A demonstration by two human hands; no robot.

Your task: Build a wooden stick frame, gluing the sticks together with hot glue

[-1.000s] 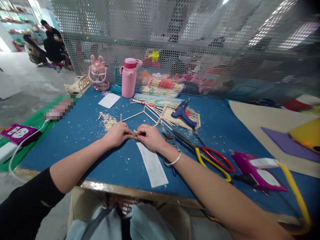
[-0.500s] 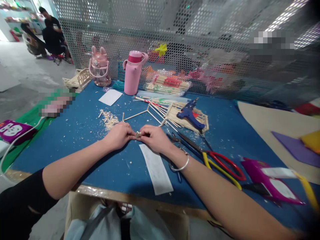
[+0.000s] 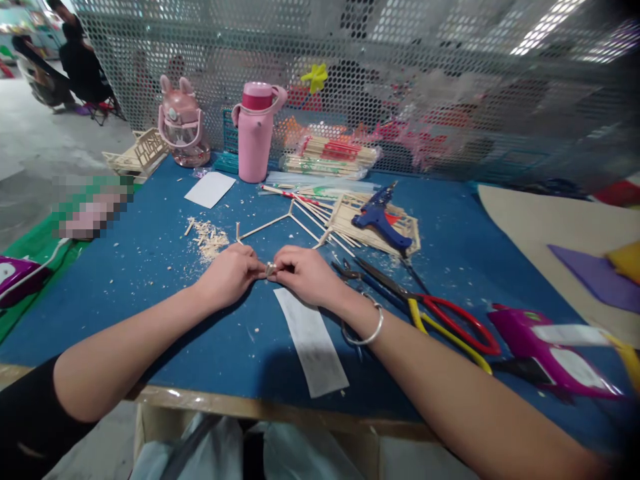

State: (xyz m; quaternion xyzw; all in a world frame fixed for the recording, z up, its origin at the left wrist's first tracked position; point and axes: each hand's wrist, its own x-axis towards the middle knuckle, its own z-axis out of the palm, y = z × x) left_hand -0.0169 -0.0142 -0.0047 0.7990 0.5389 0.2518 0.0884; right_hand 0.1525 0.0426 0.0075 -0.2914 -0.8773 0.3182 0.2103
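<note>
My left hand (image 3: 231,275) and my right hand (image 3: 306,272) meet near the middle of the blue table, fingertips pinched on small pieces of wooden stick (image 3: 271,268) between them. Just beyond them lies a thin stick frame (image 3: 266,227) with short uprights at its corners. A pile of wood scraps (image 3: 209,240) is beyond my left hand. Below my right hand is a white paper strip (image 3: 313,343). Pliers (image 3: 350,272) and red-and-yellow handled scissors (image 3: 385,279) lie right of my right hand.
A blue glue gun (image 3: 383,223) rests on a stick panel (image 3: 345,223). Behind stand a pink bottle (image 3: 255,140) and a bear-eared bottle (image 3: 184,127) before a perforated metal screen (image 3: 430,73). A purple packet (image 3: 555,350) lies right. A person (image 3: 83,60) sits far left.
The view has shifted slightly, so the table items sit a little further left and the bottles higher. Both hands stay together, still pinching the small stick pieces.
</note>
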